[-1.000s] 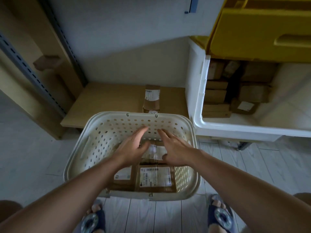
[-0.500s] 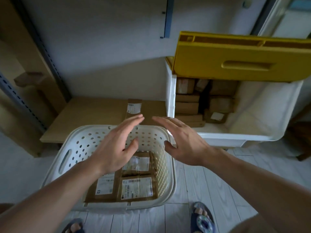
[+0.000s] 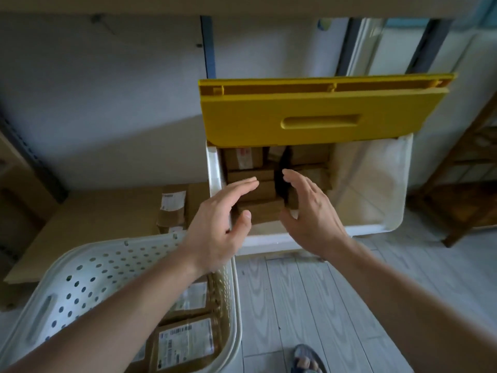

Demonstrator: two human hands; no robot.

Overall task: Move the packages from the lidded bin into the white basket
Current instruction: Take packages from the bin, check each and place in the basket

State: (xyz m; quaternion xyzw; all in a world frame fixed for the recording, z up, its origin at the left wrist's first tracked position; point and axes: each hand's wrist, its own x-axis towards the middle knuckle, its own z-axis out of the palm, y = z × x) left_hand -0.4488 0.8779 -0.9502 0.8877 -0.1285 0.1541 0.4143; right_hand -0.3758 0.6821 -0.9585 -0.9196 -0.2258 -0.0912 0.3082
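The white lidded bin (image 3: 376, 227) stands on the floor with its yellow lid (image 3: 322, 114) raised. Several brown cardboard packages (image 3: 258, 189) are stacked in its left half. My left hand (image 3: 217, 224) and my right hand (image 3: 309, 208) reach over the bin's front rim, palms facing each other, fingers apart, empty, either side of the nearest packages. The white perforated basket (image 3: 88, 278) sits at lower left. It holds labelled packages (image 3: 185, 343) lying flat on its bottom.
A low wooden board (image 3: 94, 216) behind the basket carries a labelled cardboard box (image 3: 173, 208). A dark metal shelf post (image 3: 32, 157) rises at left, and a wooden rack (image 3: 468, 184) stands at right. A slippered foot (image 3: 306, 359) rests on the pale plank floor.
Both hands have left the basket and moved up and right to the open bin. The view has swung toward the bin; the basket's packages stay put.
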